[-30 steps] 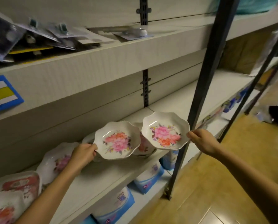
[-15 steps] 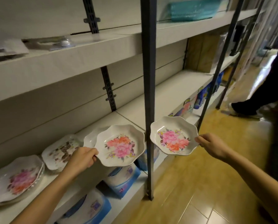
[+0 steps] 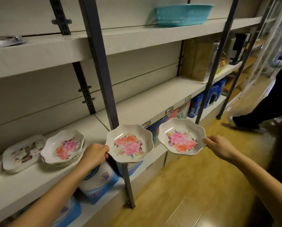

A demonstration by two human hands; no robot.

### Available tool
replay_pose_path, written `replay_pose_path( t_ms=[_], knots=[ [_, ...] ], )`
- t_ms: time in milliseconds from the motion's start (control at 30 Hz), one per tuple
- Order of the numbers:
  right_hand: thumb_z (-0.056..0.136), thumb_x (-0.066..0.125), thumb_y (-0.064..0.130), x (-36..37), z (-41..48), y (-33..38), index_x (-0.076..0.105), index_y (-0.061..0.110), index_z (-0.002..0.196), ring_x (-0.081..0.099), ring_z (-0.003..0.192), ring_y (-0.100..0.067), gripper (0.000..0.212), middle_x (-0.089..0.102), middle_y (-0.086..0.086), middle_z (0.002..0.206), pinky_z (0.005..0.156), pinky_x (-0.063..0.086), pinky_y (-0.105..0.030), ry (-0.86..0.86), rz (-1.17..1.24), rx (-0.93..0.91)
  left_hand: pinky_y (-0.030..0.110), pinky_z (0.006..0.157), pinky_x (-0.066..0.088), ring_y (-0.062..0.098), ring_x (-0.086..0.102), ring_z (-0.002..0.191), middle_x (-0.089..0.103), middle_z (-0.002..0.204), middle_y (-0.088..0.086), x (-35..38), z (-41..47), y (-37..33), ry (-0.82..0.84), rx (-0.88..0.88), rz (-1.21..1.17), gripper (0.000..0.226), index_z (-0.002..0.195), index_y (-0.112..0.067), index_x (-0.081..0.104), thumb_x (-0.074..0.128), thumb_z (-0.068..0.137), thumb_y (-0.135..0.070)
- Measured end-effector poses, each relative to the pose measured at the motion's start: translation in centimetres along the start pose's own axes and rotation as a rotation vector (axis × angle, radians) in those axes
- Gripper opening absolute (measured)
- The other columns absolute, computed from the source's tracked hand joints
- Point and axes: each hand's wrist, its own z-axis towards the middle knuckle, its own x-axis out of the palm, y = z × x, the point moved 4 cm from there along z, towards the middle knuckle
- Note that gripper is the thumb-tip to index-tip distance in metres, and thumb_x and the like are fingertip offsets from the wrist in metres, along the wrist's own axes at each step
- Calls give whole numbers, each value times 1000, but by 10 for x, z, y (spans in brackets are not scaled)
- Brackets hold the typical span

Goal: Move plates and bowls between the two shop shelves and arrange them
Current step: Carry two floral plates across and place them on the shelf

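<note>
My left hand (image 3: 96, 155) grips the left rim of a white scalloped flower plate (image 3: 129, 144), held in the air in front of the dark shelf post (image 3: 104, 89). My right hand (image 3: 219, 147) pinches the right rim of a second flower plate (image 3: 182, 136), held over the floor in front of the right-hand shelf (image 3: 153, 99). On the left shelf (image 3: 22, 182) a stack of like flower plates (image 3: 63, 146) rests beside a stack of square plates with a dark pattern (image 3: 22, 153).
A teal basket (image 3: 183, 13) sits on the upper shelf. Blue and white packs (image 3: 101, 179) fill the bottom shelf, with blue packs (image 3: 209, 99) further right. Cardboard boxes (image 3: 197, 59) stand at the right shelf's end. A person's dark-trousered leg (image 3: 264, 110) crosses the wooden floor at right.
Both plates have travelled right, away from the stacks on the left shelf and past the dark post. The view has swung right, showing more of the right-hand shelf.
</note>
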Motion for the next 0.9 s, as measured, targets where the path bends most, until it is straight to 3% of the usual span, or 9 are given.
replay_pose_path(
  t_ms=[133, 300, 567, 667, 767, 833, 900],
  knots=[
    [95, 43, 28, -16, 27, -17, 68, -1, 86, 58, 76, -31, 39, 66, -21, 85, 73, 48, -44, 4, 6, -8, 21, 36, 30, 11, 37, 28, 45, 31, -3, 30, 6, -24, 2, -31, -12, 32, 57, -3, 58, 48, 87, -10],
    [96, 43, 25, -34, 72, -30, 57, 11, 63, 45, 59, -20, 38, 51, -6, 63, 56, 33, -32, 31, 7, -20, 20, 37, 30, 16, 36, 32, 44, 35, 2, 60, 35, -52, -26, -54, -33, 32, 59, -2, 58, 47, 88, -12],
    [96, 43, 23, -48, 176, -21, 66, -1, 78, 47, 60, -18, 37, 55, -11, 69, 57, 38, -29, 101, 49, -91, 23, 40, 37, 18, 42, 35, 46, 28, -3, 105, 105, -84, -115, -90, -78, 35, 57, -4, 58, 47, 89, -12],
    [96, 44, 23, -51, 221, -11, 67, -6, 93, 61, 80, -32, 38, 65, -22, 87, 75, 49, -41, 132, 75, -134, 24, 42, 38, 20, 44, 39, 47, 30, -3, 112, 131, -90, -160, -105, -113, 36, 57, -4, 59, 47, 89, -12],
    [96, 44, 23, -52, 265, 2, 65, -6, 97, 60, 98, -39, 36, 65, -26, 102, 91, 47, -49, 170, 111, -179, 25, 44, 38, 20, 44, 39, 48, 34, 0, 115, 153, -93, -209, -127, -155, 35, 58, -4, 59, 46, 90, -11],
    [96, 44, 21, -48, 291, 9, 67, -1, 84, 61, 88, -36, 34, 66, -22, 89, 85, 48, -46, 200, 103, -225, 25, 43, 36, 19, 42, 36, 48, 33, 0, 117, 166, -92, -240, -167, -178, 33, 59, -4, 59, 46, 89, -11],
    [95, 46, 18, -45, 316, 16, 55, 12, 56, 52, 64, -25, 41, 54, -8, 61, 63, 41, -36, 196, 70, -270, 24, 42, 34, 19, 40, 33, 47, 29, -2, 117, 179, -91, -273, -208, -202, 34, 56, -4, 57, 47, 88, -10]
  ],
)
